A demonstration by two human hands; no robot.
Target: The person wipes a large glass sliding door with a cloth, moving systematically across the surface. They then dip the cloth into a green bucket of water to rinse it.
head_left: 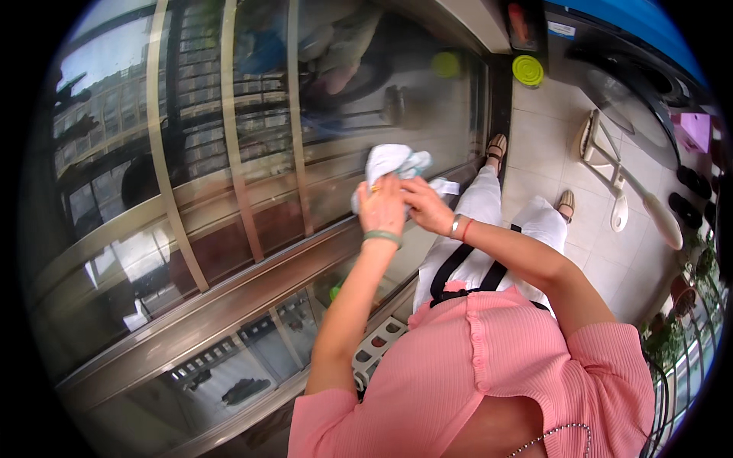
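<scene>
A crumpled white cloth (393, 159) with pale blue patches lies against a large glass pane (343, 114). My left hand (383, 206), with a green bangle at its wrist, presses on the cloth, its fingers pointing up over it. Close beside it, my right hand (427, 204) has its bent fingers on the cloth's right side. Both hands are closed on the cloth and touch or nearly touch each other. A loose corner of cloth sticks out past the right hand.
A metal window frame (229, 294) runs below the pane. On the tiled floor (538, 156) at right stand a folding white-handled thing (611, 172) and dark slippers (687, 200). A round-doored machine (626, 99), a lime-green lid (527, 70), and plants (679, 336) by a railing are also there.
</scene>
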